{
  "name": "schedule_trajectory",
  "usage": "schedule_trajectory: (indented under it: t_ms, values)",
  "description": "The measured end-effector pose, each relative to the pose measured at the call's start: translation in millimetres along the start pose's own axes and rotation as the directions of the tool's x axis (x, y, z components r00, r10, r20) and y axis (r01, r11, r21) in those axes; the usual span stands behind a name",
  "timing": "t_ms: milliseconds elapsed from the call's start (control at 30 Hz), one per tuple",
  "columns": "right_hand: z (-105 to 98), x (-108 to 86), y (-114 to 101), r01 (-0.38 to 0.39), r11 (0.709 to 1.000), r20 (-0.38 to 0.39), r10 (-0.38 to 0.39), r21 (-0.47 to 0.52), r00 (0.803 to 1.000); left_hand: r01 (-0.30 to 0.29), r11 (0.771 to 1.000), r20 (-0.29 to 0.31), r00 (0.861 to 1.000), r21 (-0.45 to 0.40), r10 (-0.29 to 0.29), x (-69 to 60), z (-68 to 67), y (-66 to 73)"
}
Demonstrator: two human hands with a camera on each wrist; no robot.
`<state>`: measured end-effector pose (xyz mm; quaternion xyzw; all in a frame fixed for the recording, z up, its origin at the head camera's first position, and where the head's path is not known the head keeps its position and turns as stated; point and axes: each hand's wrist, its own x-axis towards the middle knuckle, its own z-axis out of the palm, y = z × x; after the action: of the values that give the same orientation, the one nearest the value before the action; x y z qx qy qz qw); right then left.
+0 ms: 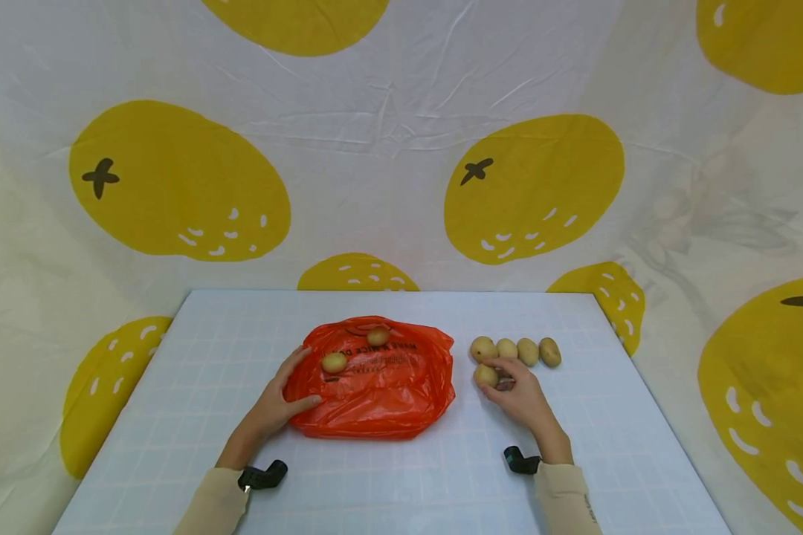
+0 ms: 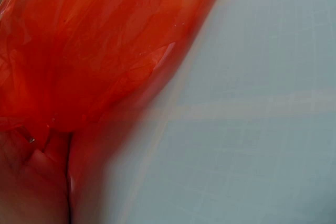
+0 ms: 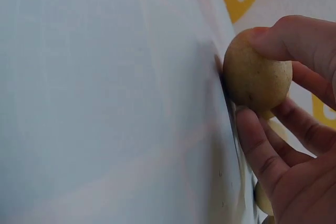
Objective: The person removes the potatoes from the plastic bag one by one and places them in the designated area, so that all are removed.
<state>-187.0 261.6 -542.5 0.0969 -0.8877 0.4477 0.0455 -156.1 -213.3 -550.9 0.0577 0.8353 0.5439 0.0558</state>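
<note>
A red plastic bag with dark print lies spread on the table. Two potatoes show on the bag, one potato at its left and another potato near its far edge. My left hand rests against the bag's left side, thumb and fingers spread; red plastic hides part of it in the left wrist view. To the right of the bag, my right hand pinches a potato between thumb and fingers, low over the table. Just beyond it, several potatoes stand in a row.
The white table carries a faint grid pattern. Behind and beside it hangs a pale cloth printed with large yellow fruit. A small black device sits on each wrist, the left device and the right device.
</note>
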Motion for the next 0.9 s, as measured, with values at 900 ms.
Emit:
schedule_trajectory:
  t_ms: [900]
  values:
    - [-3.3,1.7,-0.4,-0.072,0.997,0.039,0.070,0.038,0.997,0.052,0.998,0.004,0.999,-0.026,-0.052,-0.1,0.3,2.7]
